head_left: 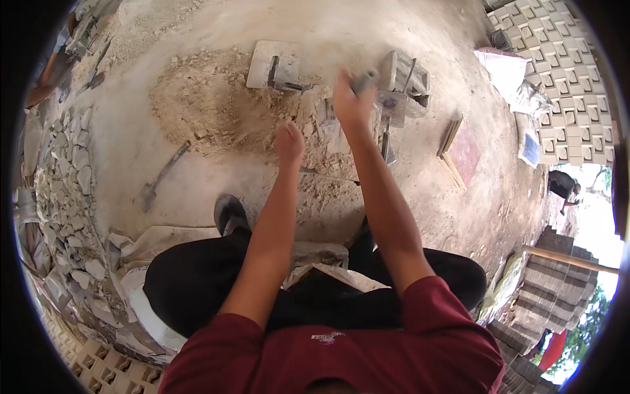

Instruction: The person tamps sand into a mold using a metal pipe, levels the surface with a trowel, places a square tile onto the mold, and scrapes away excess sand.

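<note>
My right hand [352,104] is raised over the work spot, closed around a grey cylindrical tool [365,80] with a rounded end. Its exact kind is unclear. Lower and to the left, my left hand [289,142] is closed at the edge of a mound of crumbly tan soil [203,98]; whatever it may hold is hidden. Under and between my hands lies a dusty block-like form [331,128], partly covered by my right arm. A dusty metal mould [403,82] stands just right of that hand. Beyond my left hand, a pale square plate [258,65] carries a dark angled metal piece [273,72].
A small trowel-like tool [163,176] lies on the floor at left. Wooden-edged reddish board [462,154] rests at right. Broken stone chips [69,174] line the left side. Stacked patterned blocks [558,72] and sacks [508,72] stand at upper right. Another person [562,185] is far right.
</note>
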A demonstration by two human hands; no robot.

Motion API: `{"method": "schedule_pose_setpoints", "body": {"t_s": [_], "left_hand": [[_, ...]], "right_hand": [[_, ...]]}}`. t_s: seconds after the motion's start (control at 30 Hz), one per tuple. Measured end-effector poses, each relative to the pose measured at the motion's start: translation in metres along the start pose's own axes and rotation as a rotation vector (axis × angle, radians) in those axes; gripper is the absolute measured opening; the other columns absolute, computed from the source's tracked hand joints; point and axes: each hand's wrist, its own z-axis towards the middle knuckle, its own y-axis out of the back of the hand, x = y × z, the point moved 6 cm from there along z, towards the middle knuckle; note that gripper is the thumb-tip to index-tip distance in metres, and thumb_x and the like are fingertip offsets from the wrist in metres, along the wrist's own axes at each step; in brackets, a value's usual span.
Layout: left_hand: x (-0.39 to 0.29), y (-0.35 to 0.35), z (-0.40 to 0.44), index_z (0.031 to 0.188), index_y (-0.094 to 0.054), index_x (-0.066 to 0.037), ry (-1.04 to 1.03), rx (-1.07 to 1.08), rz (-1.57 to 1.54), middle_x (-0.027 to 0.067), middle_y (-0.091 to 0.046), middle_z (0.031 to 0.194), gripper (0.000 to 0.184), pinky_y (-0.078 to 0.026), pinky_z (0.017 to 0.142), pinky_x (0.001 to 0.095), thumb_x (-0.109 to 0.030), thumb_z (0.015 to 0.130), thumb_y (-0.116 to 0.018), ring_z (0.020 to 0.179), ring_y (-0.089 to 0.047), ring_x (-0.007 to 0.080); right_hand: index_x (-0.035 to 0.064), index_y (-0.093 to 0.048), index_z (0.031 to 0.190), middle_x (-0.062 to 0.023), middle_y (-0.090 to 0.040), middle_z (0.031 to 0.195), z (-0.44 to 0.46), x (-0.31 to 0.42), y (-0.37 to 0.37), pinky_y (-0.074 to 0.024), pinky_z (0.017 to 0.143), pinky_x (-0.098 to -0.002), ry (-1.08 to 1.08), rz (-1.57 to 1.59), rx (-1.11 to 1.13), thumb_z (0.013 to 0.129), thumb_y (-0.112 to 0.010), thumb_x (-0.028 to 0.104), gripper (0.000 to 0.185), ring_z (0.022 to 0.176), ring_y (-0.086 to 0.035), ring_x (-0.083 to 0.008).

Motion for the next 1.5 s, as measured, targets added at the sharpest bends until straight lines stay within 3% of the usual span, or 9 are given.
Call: {"method": "schedule_pose_setpoints", "body": {"t_s": [0.13,0.37,0.43,0.47,0.63,0.7,0.9,1.2,1.5], "left_hand": [[-0.023,0.007,-0.002,0.073,-0.047,0.002,-0.322,-0.272,0.015,0.0192,-0.051,0.067,0.041,-0.038,0.061,0.0496,-0.028,0.096,-0.031,0.064,-0.052,0.0375],[-0.006,-0.001,0.0,0.075,-0.05,0.001,0.091,0.151,-0.084,0.0172,-0.056,0.071,0.045,-0.037,0.059,0.0469,-0.03,0.099,-0.029,0.059,-0.05,0.0307],[-0.008,0.001,-0.005,0.077,-0.053,0.002,0.067,0.072,-0.143,0.0163,-0.055,0.07,0.047,-0.037,0.059,0.0463,-0.03,0.1,-0.028,0.058,-0.05,0.0304],[-0.009,0.001,-0.003,0.088,-0.057,0.005,0.107,0.182,-0.043,0.0183,-0.057,0.072,0.047,-0.041,0.063,0.0477,-0.031,0.1,-0.028,0.063,-0.054,0.034],[-0.002,0.003,-0.001,0.12,-0.056,0.008,0.036,0.094,0.05,0.0248,-0.064,0.094,0.054,-0.047,0.084,0.0495,-0.032,0.1,-0.027,0.092,-0.062,0.0411],[-0.015,-0.002,-0.007,0.13,-0.05,0.006,0.065,0.35,0.076,0.0261,-0.055,0.125,0.053,-0.039,0.101,0.0484,-0.033,0.099,-0.028,0.119,-0.051,0.0393],[-0.046,-0.001,-0.015,0.142,-0.031,0.004,-0.28,0.071,0.328,0.0235,-0.034,0.147,0.061,-0.015,0.115,0.0483,-0.037,0.097,-0.032,0.138,-0.028,0.0379],[-0.178,-0.043,-0.061,0.127,-0.051,0.0,-0.859,0.737,-0.023,0.0222,-0.055,0.128,0.046,-0.038,0.103,0.0416,-0.025,0.089,-0.057,0.124,-0.049,0.0334],[-0.204,-0.04,-0.045,0.109,-0.053,0.002,-0.42,0.777,-0.237,0.0091,-0.059,0.08,0.034,-0.046,0.067,0.0335,-0.029,0.096,-0.053,0.071,-0.057,0.0178]], "right_hand": [[0.0006,-0.046,0.06,-0.0063,-0.048,0.051,-0.043,-0.031,0.016,-0.0348,0.046,-0.0351,-0.029,0.124,-0.03,0.092,-0.057,0.022,0.04,0.048,-0.043,-0.0151],[0.0022,-0.043,0.055,-0.0031,-0.045,0.047,-0.062,-0.001,0.036,-0.0291,0.042,-0.0324,-0.089,0.327,0.083,0.093,-0.056,0.019,0.044,0.043,-0.041,-0.0116],[0.0023,-0.044,0.053,-0.0017,-0.044,0.045,-0.081,0.001,0.031,-0.029,0.04,-0.031,0.338,-0.191,0.029,0.095,-0.053,0.019,0.046,0.041,-0.041,-0.0094],[0.005,-0.043,0.051,0.0005,-0.043,0.045,-0.068,-0.032,0.024,-0.028,0.039,-0.0302,-0.096,-0.094,0.134,0.095,-0.052,0.016,0.046,0.04,-0.042,-0.0079],[0.0062,-0.044,0.053,0.0,-0.044,0.047,-0.08,-0.02,0.063,-0.0294,0.041,-0.0316,-0.142,0.431,-0.007,0.094,-0.053,0.017,0.044,0.044,-0.043,-0.0099],[0.0124,-0.041,0.055,0.0042,-0.041,0.048,-0.093,-0.028,0.054,-0.024,0.039,-0.0251,0.231,0.016,0.005,0.097,-0.049,0.016,0.044,0.039,-0.031,-0.0063],[0.0118,-0.039,0.057,0.0026,-0.04,0.049,-0.051,-0.03,0.104,-0.0252,0.042,-0.0258,-0.229,0.449,-0.083,0.097,-0.05,0.015,0.042,0.041,-0.034,-0.0077],[0.0023,-0.052,0.059,0.0027,-0.046,0.054,-0.029,-0.039,0.132,-0.03,0.048,-0.0285,-0.219,0.212,-0.226,0.095,-0.059,0.025,0.043,0.053,-0.04,-0.0054],[0.0065,-0.05,0.071,-0.0013,-0.052,0.071,0.011,0.015,0.089,-0.0339,0.047,-0.0265,0.128,0.237,0.217,0.096,-0.057,0.039,0.041,0.056,-0.044,-0.0078]]}}
